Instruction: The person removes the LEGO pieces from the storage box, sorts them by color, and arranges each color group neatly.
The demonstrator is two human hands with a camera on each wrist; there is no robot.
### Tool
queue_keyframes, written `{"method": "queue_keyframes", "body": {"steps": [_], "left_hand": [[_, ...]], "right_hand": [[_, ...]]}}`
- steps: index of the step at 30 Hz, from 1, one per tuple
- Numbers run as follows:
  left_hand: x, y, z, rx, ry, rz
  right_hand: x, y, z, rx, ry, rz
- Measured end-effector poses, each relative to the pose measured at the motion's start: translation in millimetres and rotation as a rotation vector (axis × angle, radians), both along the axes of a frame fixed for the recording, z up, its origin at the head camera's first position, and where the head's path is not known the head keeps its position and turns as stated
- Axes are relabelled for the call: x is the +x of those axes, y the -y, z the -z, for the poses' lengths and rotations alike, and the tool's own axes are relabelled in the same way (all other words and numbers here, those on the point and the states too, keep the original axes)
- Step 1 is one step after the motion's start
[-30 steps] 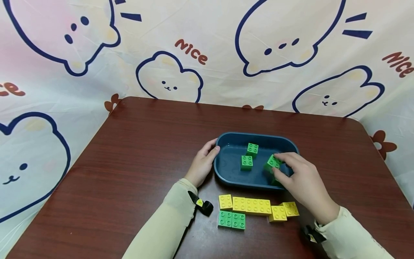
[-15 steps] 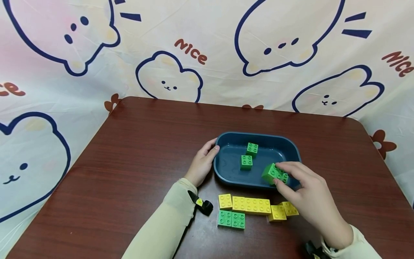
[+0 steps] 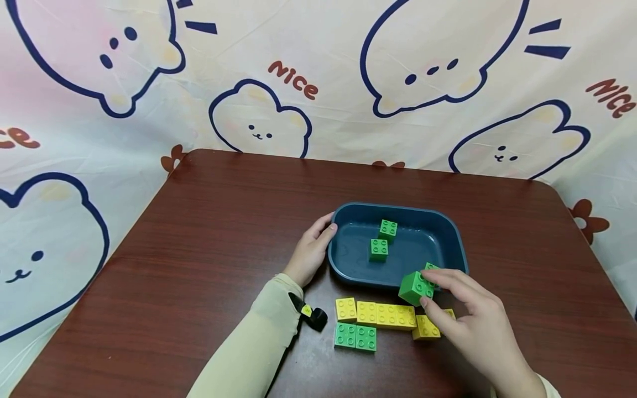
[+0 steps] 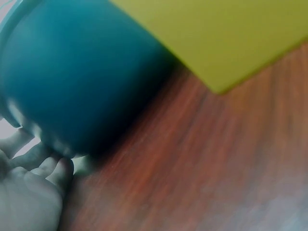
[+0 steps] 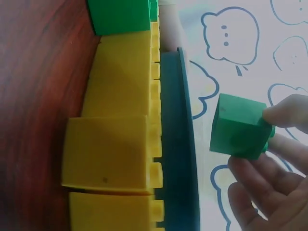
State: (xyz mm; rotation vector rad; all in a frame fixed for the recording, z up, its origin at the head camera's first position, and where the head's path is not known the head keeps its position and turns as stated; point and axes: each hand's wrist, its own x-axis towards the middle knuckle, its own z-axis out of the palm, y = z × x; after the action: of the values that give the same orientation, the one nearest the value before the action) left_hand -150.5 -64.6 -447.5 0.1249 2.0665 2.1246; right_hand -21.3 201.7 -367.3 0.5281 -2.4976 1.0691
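Note:
My left hand [image 3: 311, 251] grips the left end of a dark blue tray [image 3: 355, 268], thumb at the rim and fingers along the outside wall. Between thumb and fingertips my right hand [image 3: 480, 320] pinches a green toy brick [image 3: 415, 288], seen raised in the right wrist view, where the brick [image 5: 240, 127] shows smooth sides. From the head it overlaps the tray's front rim. Two green bricks, a rear one [image 3: 388, 229] and a nearer one [image 3: 379, 250], sit inside the tray. Another green brick [image 3: 431, 266] is partly hidden behind the right fingers.
In front of the tray runs a row of yellow bricks [image 3: 395, 317], its right end partly covered by my right hand. Two green bricks [image 3: 355, 336] lie side by side before its left part. The brown table [image 3: 239, 221] meets a patterned cloth [image 3: 338, 127] behind.
My right hand has drawn the green brick toward me, from over the tray's right part to its front rim. The left hand has stayed on the tray.

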Motion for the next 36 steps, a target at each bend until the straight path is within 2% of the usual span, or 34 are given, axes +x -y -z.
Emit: {"method": "queue_keyframes", "body": {"steps": [2, 7, 9, 14, 25, 32, 35, 36], "left_hand": [[0.0, -0.5, 0.4, -0.001, 0.002, 0.000], [0.2, -1.5, -0.7, 0.001, -0.002, -0.004], [0.0, -1.6, -1.4, -0.002, 0.003, -0.006], [0.0, -1.9, -2.5, -0.012, 0.014, -0.012], [-0.3, -2.5, -1.0, -0.001, 0.004, -0.010], [-0.3, -2.2, -0.3, -0.008, 0.007, -0.011], [0.2, -1.8, -0.4, -0.005, 0.003, -0.012], [0.3, -1.8, -0.4, -0.002, 0.001, -0.011]], "right_hand": [[1.8, -1, 3.4, -0.028, 0.017, -0.023], [0.7, -4, 11.4, -0.086, -0.037, -0.145], [-1.1, -4, 14.4, -0.086, -0.092, -0.198], [-1.4, -6, 20.2, -0.060, -0.121, -0.272], [6.9, -8, 24.2, -0.022, -0.052, -0.304], [14.5, -8, 22.8, 0.027, 0.061, -0.338], [13.8, -8, 24.6, 0.045, 0.050, -0.366], [13.2, -8, 25.6, 0.050, 0.022, -0.380]]}}
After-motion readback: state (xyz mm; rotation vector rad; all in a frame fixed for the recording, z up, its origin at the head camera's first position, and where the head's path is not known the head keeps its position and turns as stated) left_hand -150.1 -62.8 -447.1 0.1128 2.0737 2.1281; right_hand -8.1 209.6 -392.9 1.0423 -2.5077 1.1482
